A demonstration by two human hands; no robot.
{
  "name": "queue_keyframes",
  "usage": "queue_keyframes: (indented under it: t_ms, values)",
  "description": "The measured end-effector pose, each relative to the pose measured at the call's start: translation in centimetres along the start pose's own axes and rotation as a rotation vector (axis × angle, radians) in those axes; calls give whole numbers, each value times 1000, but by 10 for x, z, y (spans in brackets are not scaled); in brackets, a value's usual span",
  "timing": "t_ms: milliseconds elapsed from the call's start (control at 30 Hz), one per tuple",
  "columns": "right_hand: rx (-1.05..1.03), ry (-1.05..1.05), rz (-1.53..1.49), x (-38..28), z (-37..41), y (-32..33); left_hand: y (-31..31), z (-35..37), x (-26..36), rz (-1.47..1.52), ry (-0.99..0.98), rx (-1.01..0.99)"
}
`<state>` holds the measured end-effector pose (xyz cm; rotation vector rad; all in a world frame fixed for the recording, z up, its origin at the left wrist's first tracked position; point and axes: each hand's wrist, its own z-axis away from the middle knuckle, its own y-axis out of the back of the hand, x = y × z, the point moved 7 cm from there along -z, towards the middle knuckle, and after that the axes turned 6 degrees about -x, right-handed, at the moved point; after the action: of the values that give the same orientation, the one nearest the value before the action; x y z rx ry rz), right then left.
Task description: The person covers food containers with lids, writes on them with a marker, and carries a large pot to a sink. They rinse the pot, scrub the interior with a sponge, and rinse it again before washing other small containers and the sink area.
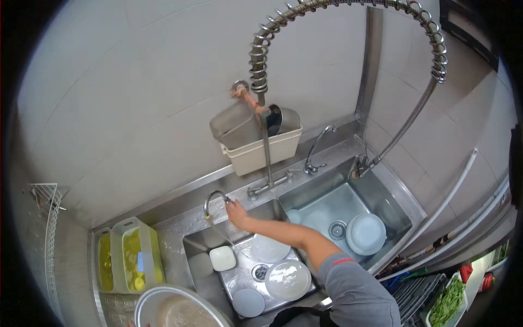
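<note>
My right hand reaches across the left sink with its fingers closed at the base of the small curved faucet, where the tap handle is. A thin stream of water runs from the spout into the left sink. At the bottom left, a large round pot with cloudy brownish liquid is tilted by the sink's edge. Only the fingertips of my left hand show, at the pot's outer side. Below my right arm lie white plates, a grey-white round dish and a square white dish.
Stacked bowls sit in the right sink. Plastic containers of yellow liquid stand left. A cream bin holding metal pans hangs on the wall beneath a spring hose. Green vegetables are at lower right.
</note>
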<state>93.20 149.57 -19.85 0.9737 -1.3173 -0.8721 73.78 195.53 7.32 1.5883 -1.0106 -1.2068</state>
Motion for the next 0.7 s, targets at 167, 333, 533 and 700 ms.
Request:
queue_keyframes:
  t_ms: [167, 333, 533, 700]
  values:
    - [-254, 216, -594, -3, 69, 33, 152, -29, 243, 799, -842, 42]
    - [-723, 738, -648, 18, 135, 92, 218, -85, 423, 735, -1330, 236]
    - [-449, 685, -785, 118, 180, 155, 194, -182, 567, 842, -1411, 14]
    - [-443, 229, -706, 239, 191, 194, 202, -184, 568, 1001, -1474, -144]
